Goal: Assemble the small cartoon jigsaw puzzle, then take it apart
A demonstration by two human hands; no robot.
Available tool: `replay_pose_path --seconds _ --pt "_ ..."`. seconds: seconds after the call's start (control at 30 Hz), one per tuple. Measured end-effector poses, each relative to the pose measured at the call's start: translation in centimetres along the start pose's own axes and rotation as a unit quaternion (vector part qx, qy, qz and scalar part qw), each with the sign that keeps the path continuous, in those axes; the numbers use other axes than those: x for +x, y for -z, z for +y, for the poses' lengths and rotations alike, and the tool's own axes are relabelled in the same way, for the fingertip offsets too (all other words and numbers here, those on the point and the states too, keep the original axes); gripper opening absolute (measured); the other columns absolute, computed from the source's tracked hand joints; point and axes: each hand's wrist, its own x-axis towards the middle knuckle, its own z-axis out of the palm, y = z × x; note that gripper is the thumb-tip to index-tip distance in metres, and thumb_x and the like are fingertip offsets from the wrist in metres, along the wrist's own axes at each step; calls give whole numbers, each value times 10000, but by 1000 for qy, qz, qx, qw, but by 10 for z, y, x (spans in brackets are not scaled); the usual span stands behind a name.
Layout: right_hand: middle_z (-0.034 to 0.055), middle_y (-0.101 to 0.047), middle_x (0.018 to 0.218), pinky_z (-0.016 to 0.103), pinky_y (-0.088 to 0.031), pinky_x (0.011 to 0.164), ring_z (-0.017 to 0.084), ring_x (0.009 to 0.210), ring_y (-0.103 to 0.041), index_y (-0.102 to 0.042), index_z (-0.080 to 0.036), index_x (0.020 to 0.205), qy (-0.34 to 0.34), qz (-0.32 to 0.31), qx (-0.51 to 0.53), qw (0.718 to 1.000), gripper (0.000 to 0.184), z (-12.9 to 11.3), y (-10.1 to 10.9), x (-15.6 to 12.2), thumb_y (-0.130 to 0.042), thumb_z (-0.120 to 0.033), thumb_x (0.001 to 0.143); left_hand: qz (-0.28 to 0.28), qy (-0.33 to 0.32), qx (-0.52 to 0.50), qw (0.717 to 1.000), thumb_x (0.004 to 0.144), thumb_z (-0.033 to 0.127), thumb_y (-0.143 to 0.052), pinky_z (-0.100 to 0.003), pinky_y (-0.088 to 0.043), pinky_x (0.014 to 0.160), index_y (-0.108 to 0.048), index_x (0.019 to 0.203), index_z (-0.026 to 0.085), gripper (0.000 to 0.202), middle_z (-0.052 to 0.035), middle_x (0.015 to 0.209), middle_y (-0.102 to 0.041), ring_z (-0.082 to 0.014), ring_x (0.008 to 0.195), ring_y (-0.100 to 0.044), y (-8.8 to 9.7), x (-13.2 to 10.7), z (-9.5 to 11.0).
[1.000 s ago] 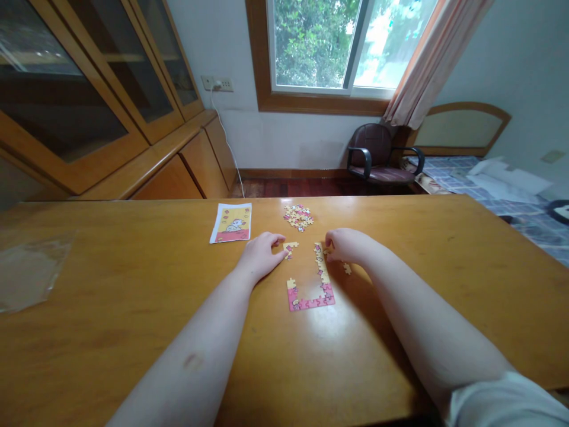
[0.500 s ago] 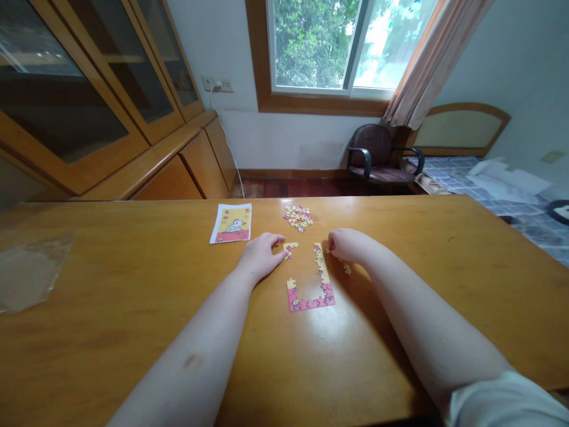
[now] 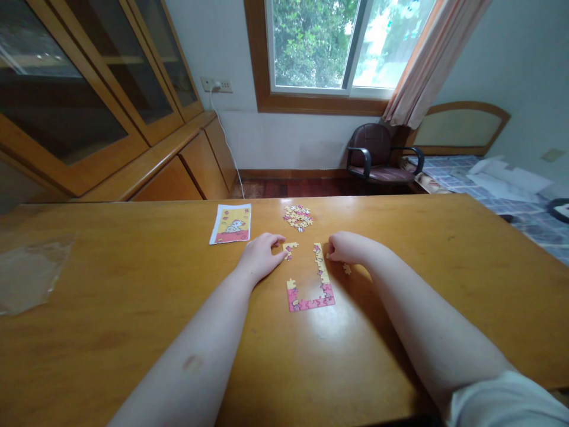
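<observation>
On the table lies a partly joined jigsaw border, pink at the bottom with a yellow right side. At its upper left is a separate yellow corner section. My left hand rests beside that section, thumb and forefinger apart, their tips at its left edge. To the right of the border, my right hand is closed with curled fingers. A small pale puzzle piece shows at its fingertips. Another loose yellow piece lies just below this hand, and the palm side is hidden.
A pile of loose puzzle pieces lies beyond the border. The picture card with a white animal is at the left. A clear plastic bag lies at the far left of the wooden table. Behind stands a chair.
My right hand has shifted slightly down toward me, now covering some loose pieces beneath it. The left hand stays by the corner section.
</observation>
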Motion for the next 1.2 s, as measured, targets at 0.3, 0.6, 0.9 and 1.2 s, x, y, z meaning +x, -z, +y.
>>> replay_pose_path --seconds 0.3,0.6,0.9,1.2 --pt "116 -726 839 274 -415 585 231 723 -650 -757 -152 869 12 26 21 999 233 -2 -2 1 -591 -183 709 -3 2 -12 1000 774 414 -602 -328 -471 809 -651 1056 230 340 -43 1018 -653 -210 921 -618 2 0 1" --pt "40 -727 864 239 -422 648 170 748 -631 -737 -207 886 51 140 147 978 178 -2 -5 4 -607 -195 765 28 -21 -69 997 814 381 -570 -305 -461 804 -665 1008 218 270 -34 938 -639 -179 877 -592 1 1 3" --pt "-23 -697 819 203 -380 624 85 623 -539 -687 -209 867 142 219 317 912 97 -38 -35 14 -675 -246 778 -22 -65 -98 993 811 381 -572 -285 -432 686 -670 806 203 204 -17 829 -630 -154 752 -549 3 -2 11" --pt "42 -693 892 224 -395 702 136 785 -597 -692 -204 935 179 335 198 904 208 -28 -44 19 -595 -371 860 14 -36 -103 994 808 361 -536 -286 -433 671 -625 730 196 204 -17 773 -622 -152 715 -536 3 0 10"
